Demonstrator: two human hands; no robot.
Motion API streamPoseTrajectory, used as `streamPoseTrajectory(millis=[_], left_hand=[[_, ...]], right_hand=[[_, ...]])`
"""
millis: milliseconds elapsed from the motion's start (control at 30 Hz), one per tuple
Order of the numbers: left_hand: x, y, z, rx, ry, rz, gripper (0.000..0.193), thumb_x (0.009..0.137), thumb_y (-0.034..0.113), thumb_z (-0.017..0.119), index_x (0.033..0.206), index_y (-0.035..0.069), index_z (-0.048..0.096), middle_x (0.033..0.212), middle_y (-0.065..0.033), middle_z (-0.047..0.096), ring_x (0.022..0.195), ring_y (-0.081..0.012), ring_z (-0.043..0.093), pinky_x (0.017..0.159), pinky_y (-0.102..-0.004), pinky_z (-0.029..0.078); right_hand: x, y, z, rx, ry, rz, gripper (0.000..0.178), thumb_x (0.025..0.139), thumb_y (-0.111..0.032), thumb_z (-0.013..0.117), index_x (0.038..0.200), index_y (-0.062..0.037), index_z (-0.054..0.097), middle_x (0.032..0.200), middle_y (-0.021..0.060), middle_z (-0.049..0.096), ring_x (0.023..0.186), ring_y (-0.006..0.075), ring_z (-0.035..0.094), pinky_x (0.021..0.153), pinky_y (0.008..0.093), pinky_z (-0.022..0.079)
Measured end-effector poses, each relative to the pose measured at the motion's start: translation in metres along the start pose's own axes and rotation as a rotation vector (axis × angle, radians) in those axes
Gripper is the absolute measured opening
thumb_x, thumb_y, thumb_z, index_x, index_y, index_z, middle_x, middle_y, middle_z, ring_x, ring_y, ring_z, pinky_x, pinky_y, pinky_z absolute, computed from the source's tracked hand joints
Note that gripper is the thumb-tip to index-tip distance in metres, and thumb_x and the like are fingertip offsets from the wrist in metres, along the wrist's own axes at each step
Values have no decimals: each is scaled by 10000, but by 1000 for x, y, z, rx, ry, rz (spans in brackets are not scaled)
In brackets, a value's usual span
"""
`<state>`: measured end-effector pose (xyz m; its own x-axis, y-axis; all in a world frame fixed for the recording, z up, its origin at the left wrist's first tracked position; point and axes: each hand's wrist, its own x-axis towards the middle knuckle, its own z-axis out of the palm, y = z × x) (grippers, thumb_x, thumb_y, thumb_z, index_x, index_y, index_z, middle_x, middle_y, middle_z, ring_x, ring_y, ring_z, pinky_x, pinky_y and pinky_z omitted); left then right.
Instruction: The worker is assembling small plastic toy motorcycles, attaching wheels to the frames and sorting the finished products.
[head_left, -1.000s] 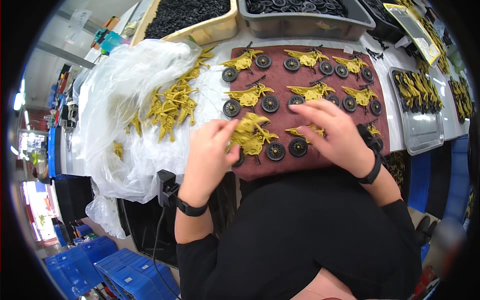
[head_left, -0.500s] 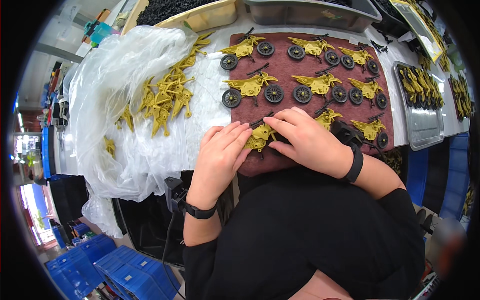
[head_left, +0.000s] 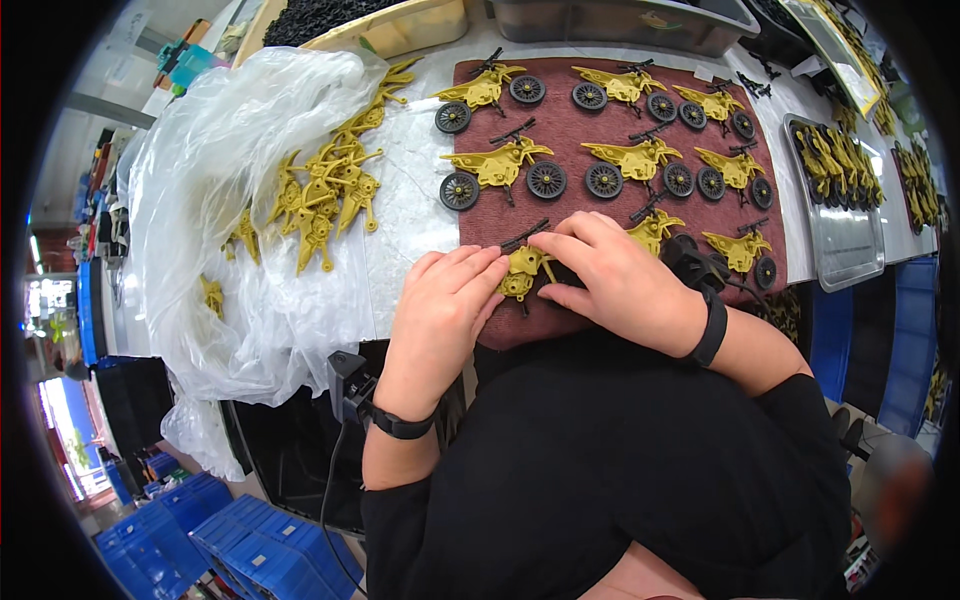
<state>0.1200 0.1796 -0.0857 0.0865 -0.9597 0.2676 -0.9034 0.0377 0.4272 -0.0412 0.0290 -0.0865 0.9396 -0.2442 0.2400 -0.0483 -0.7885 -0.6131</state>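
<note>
A yellow toy motorcycle body (head_left: pixel 521 275) lies on the dark red cloth (head_left: pixel 565 110) at its near edge, between my two hands. My left hand (head_left: pixel 447 310) covers its left end, fingers pressed together. At its right end, my right hand (head_left: pixel 620 275) pinches with thumb and fingers; those hide that part of the toy. A black handlebar piece (head_left: pixel 524 236) sticks up along its far side. Whether wheels are under my fingers cannot be seen. Beyond my right hand lies another toy motorcycle (head_left: pixel 655 232), partly covered by it.
Rows of toy motorcycles with black wheels (head_left: pixel 497 170) fill the cloth. Loose yellow bodies (head_left: pixel 318 205) lie on clear plastic sheeting (head_left: pixel 210 190) at left. Bins of small black parts (head_left: pixel 405 32) stand along the back. A metal tray (head_left: pixel 848 255) at right holds more toys.
The whole view has shifted slightly. Both hands keep nearly the same hold on the toy motorcycle body, and the other toys lie as before.
</note>
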Motion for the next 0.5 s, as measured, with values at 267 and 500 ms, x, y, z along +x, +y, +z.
streamPoseTrajectory(millis=[267, 500], left_hand=[[0, 1, 1, 11, 12, 18, 375, 710, 71, 714, 1073, 34, 628, 1080, -99, 639, 1024, -266, 589, 882, -380, 427], [0, 1, 3, -7, 18, -1, 358, 704, 62, 714, 1054, 41, 642, 1071, -86, 644, 1018, -259, 591, 875, -379, 425]], right_hand=[[-8, -2, -10, 20, -38, 33, 502, 704, -98, 741, 1160, -7, 552, 1013, 120, 545, 943, 294, 531, 856, 380, 450], [-12, -1, -6, 14, -23, 14, 512, 701, -83, 736, 1174, -7, 553, 1025, 119, 558, 951, 289, 533, 857, 376, 450]])
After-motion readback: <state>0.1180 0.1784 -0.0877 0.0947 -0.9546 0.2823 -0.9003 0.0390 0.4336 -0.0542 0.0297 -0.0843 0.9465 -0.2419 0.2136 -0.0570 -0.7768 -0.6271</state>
